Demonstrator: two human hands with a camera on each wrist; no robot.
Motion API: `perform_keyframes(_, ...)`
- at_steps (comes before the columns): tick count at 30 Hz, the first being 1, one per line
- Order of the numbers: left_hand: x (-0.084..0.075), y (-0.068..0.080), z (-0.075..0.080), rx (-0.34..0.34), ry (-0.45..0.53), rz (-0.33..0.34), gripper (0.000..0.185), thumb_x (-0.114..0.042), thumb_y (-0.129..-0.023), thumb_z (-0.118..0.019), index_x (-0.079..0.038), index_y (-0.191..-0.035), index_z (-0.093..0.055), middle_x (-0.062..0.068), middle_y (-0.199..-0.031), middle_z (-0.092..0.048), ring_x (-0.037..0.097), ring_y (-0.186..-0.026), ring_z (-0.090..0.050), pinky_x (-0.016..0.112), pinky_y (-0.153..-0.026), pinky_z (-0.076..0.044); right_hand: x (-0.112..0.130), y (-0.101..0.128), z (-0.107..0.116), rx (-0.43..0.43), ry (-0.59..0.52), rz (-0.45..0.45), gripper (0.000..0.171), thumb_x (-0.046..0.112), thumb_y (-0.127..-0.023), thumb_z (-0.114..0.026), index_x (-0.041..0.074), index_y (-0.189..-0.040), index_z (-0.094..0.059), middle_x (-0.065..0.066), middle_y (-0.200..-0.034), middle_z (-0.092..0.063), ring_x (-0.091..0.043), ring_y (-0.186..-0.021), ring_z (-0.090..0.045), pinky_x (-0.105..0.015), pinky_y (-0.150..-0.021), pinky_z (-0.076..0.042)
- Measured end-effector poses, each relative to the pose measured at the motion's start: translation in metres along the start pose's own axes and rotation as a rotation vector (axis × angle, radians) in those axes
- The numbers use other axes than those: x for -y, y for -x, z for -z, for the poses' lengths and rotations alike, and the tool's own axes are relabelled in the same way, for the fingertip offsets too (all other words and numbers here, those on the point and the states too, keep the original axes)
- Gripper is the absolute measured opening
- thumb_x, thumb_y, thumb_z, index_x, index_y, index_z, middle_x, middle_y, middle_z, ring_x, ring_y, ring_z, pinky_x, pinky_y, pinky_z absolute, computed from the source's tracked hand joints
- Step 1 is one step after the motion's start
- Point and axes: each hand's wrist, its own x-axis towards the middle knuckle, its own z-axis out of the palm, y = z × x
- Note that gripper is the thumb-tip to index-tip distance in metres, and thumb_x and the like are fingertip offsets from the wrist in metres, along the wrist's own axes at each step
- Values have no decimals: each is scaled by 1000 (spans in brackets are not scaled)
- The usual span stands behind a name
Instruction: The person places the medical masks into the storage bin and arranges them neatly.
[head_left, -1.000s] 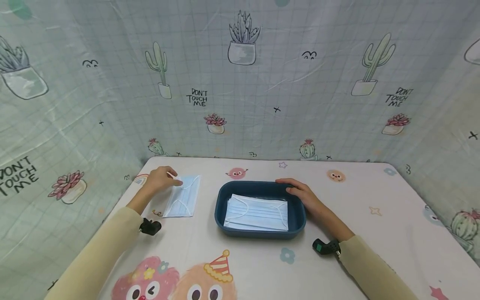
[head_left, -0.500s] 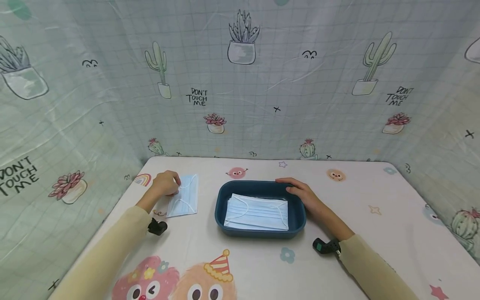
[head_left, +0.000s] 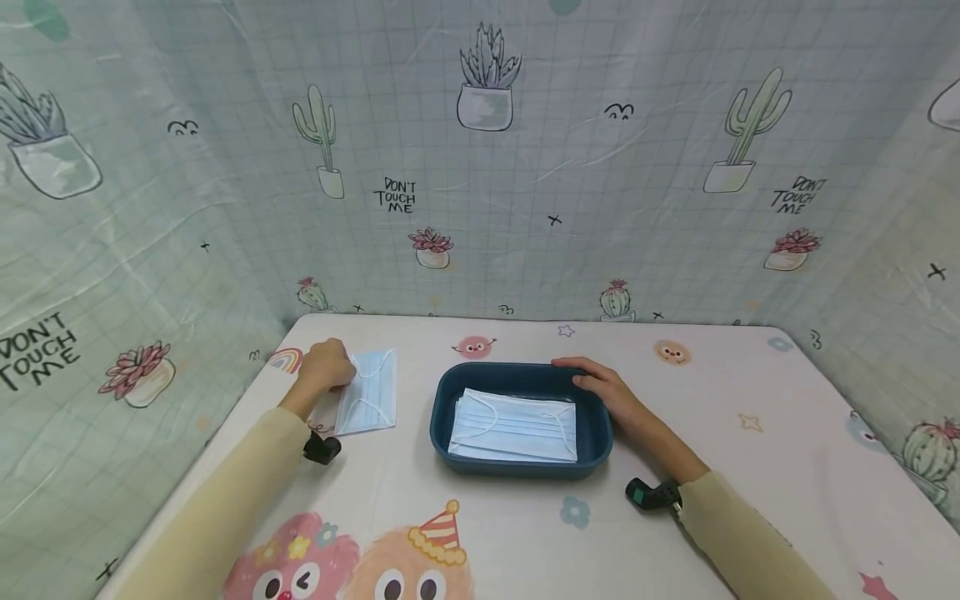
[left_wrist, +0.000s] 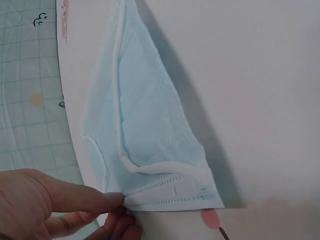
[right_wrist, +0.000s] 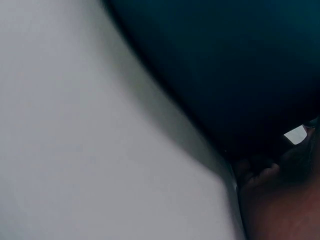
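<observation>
On the left of the table, my left hand (head_left: 327, 365) pinches the edge of a light blue disposable face mask (head_left: 372, 392). In the left wrist view, thumb and fingertips grip one end of the mask (left_wrist: 145, 110), and its white ear loops show. My right hand (head_left: 611, 393) grips the back right rim of a dark blue plastic basin (head_left: 517, 469), with the thumb inside and fingers outside. Inside the basin lies a stack of blue face masks (head_left: 513, 427). The right wrist view shows the basin's dark side (right_wrist: 215, 65) and part of the hand in shadow.
The white table (head_left: 720, 467) carries printed cartoon figures. A patterned cloth (head_left: 555, 167) hangs behind it and at both sides. A black wrist camera (head_left: 322, 448) sits on the left wrist, another camera (head_left: 651, 493) on the right.
My left hand has come down from above the mask to its left edge and pinched it. The mask has shifted slightly. My right hand and the basin stay still.
</observation>
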Motion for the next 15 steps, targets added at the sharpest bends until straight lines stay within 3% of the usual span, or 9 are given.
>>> perform_keyframes(2, 1, 0, 1, 20, 17, 15, 4, -4, -79, -59, -1, -78, -57, 8, -65, -54, 20, -57, -53, 25, -46, -39, 0, 0, -1, 3, 2, 6, 42, 16, -107, -45, 9, -147, -56, -13, -159, -49, -33, -153, -35, -52, -126, -26)
perform_keyframes(7, 7, 1, 2, 9, 73, 13, 13, -10, -81, -68, 3, -86, -67, 8, -69, -62, 17, -57, -57, 24, -49, -43, 1, 1, -2, 5, 19, -4, 41, 16, -107, -46, 10, -147, -57, -11, -158, -49, -30, -152, -37, -48, -126, -28)
perform_keyframes(11, 8, 3, 4, 28, 103, 11, 17, -12, -82, -74, 2, -89, -66, 9, -70, -64, 16, -55, -61, 24, -50, -47, 1, 0, -2, 4, 18, 2, 42, 14, -106, -45, 9, -147, -56, -12, -158, -49, -32, -152, -37, -52, -126, -28)
perform_keyframes(15, 2, 3, 5, 56, 50, 0, 17, -8, -79, -73, 2, -87, -63, 8, -66, -61, 16, -52, -59, 24, -48, -45, 2, 1, -1, -6, 9, -6, 42, 13, -106, -44, 10, -146, -57, -12, -158, -49, -31, -152, -37, -54, -126, -27)
